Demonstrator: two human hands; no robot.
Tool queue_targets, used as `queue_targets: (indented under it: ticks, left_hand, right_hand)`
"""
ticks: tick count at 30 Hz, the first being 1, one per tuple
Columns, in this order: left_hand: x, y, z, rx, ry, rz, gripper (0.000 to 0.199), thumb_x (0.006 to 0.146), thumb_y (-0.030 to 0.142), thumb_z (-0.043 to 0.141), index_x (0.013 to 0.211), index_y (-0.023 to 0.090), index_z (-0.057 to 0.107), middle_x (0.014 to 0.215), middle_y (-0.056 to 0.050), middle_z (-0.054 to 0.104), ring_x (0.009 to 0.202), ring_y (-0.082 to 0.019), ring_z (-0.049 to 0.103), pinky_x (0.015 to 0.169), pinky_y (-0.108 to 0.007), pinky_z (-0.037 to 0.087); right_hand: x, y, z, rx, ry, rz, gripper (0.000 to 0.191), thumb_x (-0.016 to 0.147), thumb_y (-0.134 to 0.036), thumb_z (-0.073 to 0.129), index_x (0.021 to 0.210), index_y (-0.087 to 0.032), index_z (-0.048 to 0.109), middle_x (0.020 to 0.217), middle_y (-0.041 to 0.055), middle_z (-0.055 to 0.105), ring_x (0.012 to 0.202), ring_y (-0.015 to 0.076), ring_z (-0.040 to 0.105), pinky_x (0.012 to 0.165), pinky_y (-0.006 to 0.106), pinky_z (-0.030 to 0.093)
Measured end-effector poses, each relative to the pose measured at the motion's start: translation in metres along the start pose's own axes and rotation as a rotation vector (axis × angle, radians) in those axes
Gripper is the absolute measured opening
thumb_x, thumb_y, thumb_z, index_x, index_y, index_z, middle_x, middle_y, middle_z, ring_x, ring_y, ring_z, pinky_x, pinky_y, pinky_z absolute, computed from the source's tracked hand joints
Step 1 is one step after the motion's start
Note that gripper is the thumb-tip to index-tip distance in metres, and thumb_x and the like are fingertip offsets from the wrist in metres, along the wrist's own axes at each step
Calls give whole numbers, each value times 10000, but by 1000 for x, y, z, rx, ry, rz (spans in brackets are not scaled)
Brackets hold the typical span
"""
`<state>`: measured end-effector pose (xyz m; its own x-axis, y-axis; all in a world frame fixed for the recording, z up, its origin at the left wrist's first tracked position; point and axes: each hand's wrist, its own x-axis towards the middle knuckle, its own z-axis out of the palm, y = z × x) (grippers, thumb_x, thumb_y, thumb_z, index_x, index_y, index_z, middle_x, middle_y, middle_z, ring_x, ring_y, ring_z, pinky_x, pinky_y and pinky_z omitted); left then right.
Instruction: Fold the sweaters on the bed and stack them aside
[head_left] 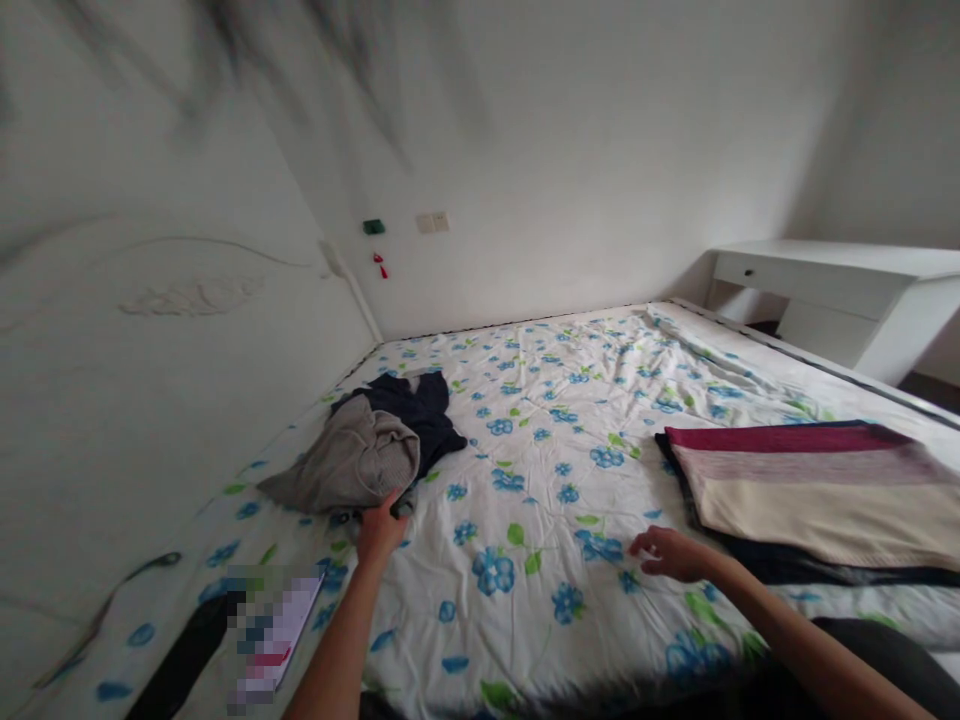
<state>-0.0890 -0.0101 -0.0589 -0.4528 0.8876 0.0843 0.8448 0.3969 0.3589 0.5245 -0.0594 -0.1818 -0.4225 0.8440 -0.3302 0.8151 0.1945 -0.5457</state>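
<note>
A crumpled grey garment (352, 455) lies heaped on the left side of the bed, partly over a dark navy garment (431, 410). My left hand (381, 528) reaches to the near edge of the grey garment, its fingers closed on the cloth. Over the flowered sheet (540, 500) hovers my right hand (667, 553), fingers loosely bent and apart, with nothing in it. To the right of that hand, a folded striped garment (802, 490) in maroon, pink and beige rests flat on top of dark folded cloth (780, 567).
A white headboard (187, 400) rises on the left. Near it lie a belt-like strap (112, 610), a black object (184, 655) and a partly blurred-out flat item (289, 630). A white desk (825, 290) stands beyond the bed's right edge. Dark blurred strands hang across the top left.
</note>
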Motion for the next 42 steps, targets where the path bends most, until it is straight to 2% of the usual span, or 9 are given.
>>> queue_targets:
  ticks: [13,17,21,24,27,31,36,39,42]
  left_hand:
    - [16,19,-37,-631,403,-174,482,988,350,581,1338,114,812,1133,-190,898,1135,-364,843,1003,-456,662]
    - [-20,63,-45,-721,244,59,391,947,423,643,1193,171,813,1069,-132,889,1065,-320,841,1013,-397,666]
    - [-104,133,-24,-768,-51,330,245,912,448,726,1003,244,827,1047,-118,884,1029,-325,816,1013,-408,651]
    - [-182,181,6,-751,-399,585,226,970,442,732,976,271,880,1004,-115,881,993,-312,804,1004,-421,637]
    - [-231,205,29,-660,-791,807,339,1010,422,729,1294,348,899,1010,-69,895,943,-278,810,1008,-419,629]
    - [-215,196,39,-469,-697,812,536,986,342,719,1512,387,812,1352,-90,873,1300,-317,772,1250,-477,532]
    - [-162,165,60,-258,-624,727,928,830,360,867,1725,331,623,1822,-111,585,1736,-390,446,1470,-582,269]
    - [-160,159,81,-202,-674,718,900,779,340,905,1653,316,695,1732,-137,680,1666,-434,537,1451,-625,294]
    - [-161,161,84,-246,-707,714,421,850,278,809,1260,301,899,1325,-119,887,1378,-409,759,1319,-579,488]
  right_hand:
    - [8,-3,-2,-5,-12,19,461,927,-332,786,1368,-253,897,1317,145,841,1157,322,792,1078,425,597]
    - [10,-9,1,37,42,31,447,895,-303,792,1327,-266,900,1270,123,860,1166,332,801,1098,442,597]
    - [10,-25,10,168,81,-38,662,869,-275,800,1531,-273,794,1346,128,842,1145,316,806,1083,440,620]
    - [10,-46,24,298,189,-108,1109,810,-265,874,1836,-326,459,1681,176,654,1175,308,798,1079,462,641]
    - [11,-65,39,332,276,-194,1317,776,-302,953,1902,-386,274,1891,176,402,1460,383,697,1219,519,577]
    - [11,-79,45,257,229,-219,634,1039,-270,651,1669,-339,695,1822,114,549,1631,391,570,1365,546,438]
    - [5,-84,30,191,219,-315,616,1009,-131,517,1497,-320,841,1755,69,640,1546,348,641,1334,515,463]
    - [0,-90,22,159,226,-408,678,958,-100,507,1491,-339,851,1723,56,672,1494,347,655,1283,504,499]
    - [-3,-91,9,168,315,-375,750,932,-71,481,1553,-325,817,1557,89,783,1404,318,705,1233,454,531]
